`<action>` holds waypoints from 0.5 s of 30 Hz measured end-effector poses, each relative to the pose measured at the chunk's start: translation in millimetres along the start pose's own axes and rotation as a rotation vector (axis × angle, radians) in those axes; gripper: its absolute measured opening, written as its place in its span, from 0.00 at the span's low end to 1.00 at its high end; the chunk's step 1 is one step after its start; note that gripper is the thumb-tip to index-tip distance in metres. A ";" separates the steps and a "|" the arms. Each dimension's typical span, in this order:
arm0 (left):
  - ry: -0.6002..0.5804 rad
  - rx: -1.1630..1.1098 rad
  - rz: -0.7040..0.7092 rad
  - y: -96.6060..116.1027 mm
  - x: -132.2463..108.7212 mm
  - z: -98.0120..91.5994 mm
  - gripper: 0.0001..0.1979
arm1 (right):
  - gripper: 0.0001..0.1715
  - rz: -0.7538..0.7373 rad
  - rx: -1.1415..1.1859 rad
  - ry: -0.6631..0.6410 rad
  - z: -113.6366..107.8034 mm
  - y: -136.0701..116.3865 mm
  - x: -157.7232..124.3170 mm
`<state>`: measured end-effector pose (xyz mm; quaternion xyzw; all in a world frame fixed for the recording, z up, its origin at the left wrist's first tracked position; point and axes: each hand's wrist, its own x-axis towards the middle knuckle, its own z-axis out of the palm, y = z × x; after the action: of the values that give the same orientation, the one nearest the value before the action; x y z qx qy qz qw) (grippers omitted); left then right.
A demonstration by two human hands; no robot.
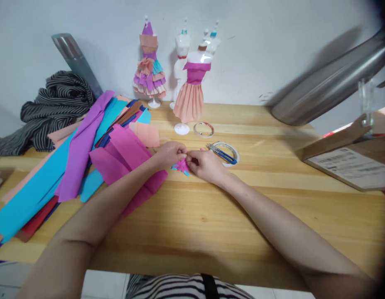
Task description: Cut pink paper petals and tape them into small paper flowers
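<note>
A small pink and blue crepe paper flower is between my two hands, low over the table. My left hand is closed, its thumb and fingertips pinched at the flower's upper edge. From the other side my right hand meets it, fingers curled and pinching at the flower's right edge. The fingertips partly hide what they grip. Pink crepe paper sheets lie under and beside my left forearm. Just past my right hand, a blue thread snipper rests across a roll of tape.
Paper-dressed mannequins stand along the wall, with another tape roll in front. Purple and blue crepe strips pile up at left beside a striped cloth. At right are a metal flask and a cardboard box.
</note>
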<state>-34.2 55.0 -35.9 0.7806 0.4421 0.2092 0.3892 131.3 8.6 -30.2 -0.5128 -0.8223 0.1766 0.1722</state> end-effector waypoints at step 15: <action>0.014 -0.027 -0.036 2.2 -0.5 0.3 0.04 | 0.06 -0.024 0.112 -0.006 -4.3 2.7 -0.3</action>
<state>-33.2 53.7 -34.3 0.7657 0.4558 0.2137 0.4003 135.6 9.9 -27.8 -0.4921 -0.8176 0.2221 0.2001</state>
